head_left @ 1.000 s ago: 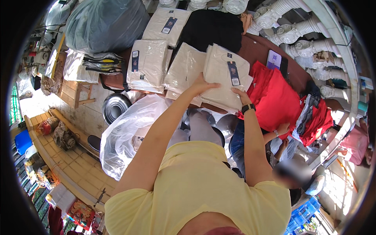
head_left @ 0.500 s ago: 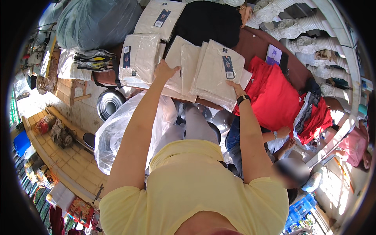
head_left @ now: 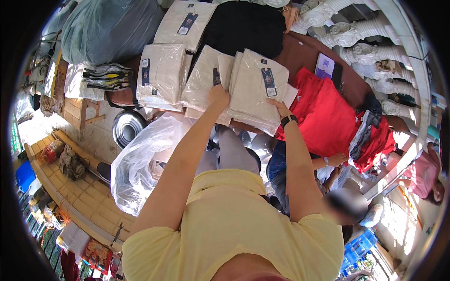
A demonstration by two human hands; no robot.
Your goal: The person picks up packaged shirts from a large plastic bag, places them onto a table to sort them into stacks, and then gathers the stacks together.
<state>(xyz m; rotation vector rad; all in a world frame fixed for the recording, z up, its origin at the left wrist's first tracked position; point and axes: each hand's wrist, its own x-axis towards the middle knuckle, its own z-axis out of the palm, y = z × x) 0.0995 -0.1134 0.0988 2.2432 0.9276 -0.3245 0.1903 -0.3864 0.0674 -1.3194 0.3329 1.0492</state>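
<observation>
Several folded beige garments in transparent plastic sleeves lie on the brown-covered table in front of me. My right hand (head_left: 280, 108) grips the near right edge of the right-hand packaged beige garments (head_left: 255, 96), thumb on top near a dark label; its other fingers are hidden beneath. My left hand (head_left: 218, 97) is closed at the near edge of the middle packaged beige garments (head_left: 201, 79), just below their dark label. What exactly its curled fingers pinch is partly hidden. Farther left stands another pile of packaged beige garments (head_left: 161, 70), untouched by either hand.
Black cloth (head_left: 243, 28) and more beige packets (head_left: 185, 23) lie behind. Red garments (head_left: 318, 117) are heaped at the right, where another person's hand (head_left: 336, 159) rests. A large grey plastic bag (head_left: 112, 30) stands far left; a transparent plastic bag (head_left: 136, 173) sits below the table edge.
My left hand has moved right, from the left side of the middle packets to their near edge. A dark label now shows on the middle packet. My right hand keeps its hold.
</observation>
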